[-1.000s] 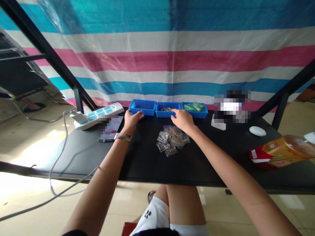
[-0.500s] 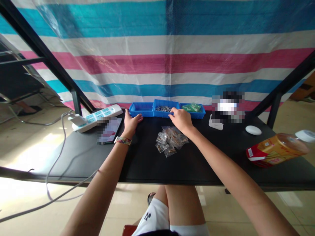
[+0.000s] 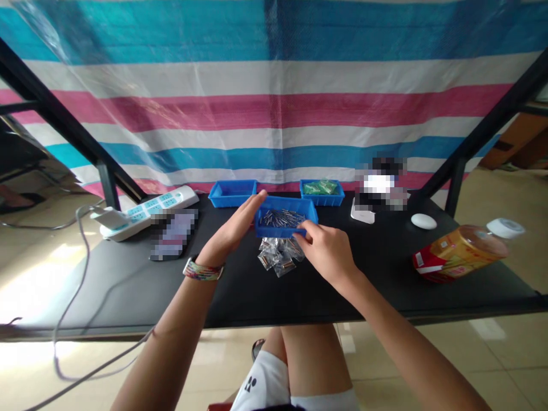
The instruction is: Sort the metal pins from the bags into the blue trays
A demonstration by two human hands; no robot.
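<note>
My right hand (image 3: 327, 251) grips the front right corner of a blue plastic bin (image 3: 274, 232), thumb and fingers closed on its wall. Inside lie many thin dark metal pieces (image 3: 282, 218) like screws or nails. The bin is in front of two other blue bins, over the back of a pile of small clear packets (image 3: 278, 260) with copper-coloured contents. My left hand (image 3: 233, 229) is stretched out flat, its fingertips beside or against the bin's left end; contact is hard to tell.
At the back stand a blue bin (image 3: 233, 201) on the left and another with green packets (image 3: 322, 200) on the right. A power strip (image 3: 149, 212) and a phone (image 3: 175, 234) lie left. On the right are a white oval object (image 3: 423, 221) and a drink bottle (image 3: 458, 254).
The middle bin has come forward out of the row, toward the packets, with my right hand on it. My left hand has moved right, from the left bin to this bin's side.
</note>
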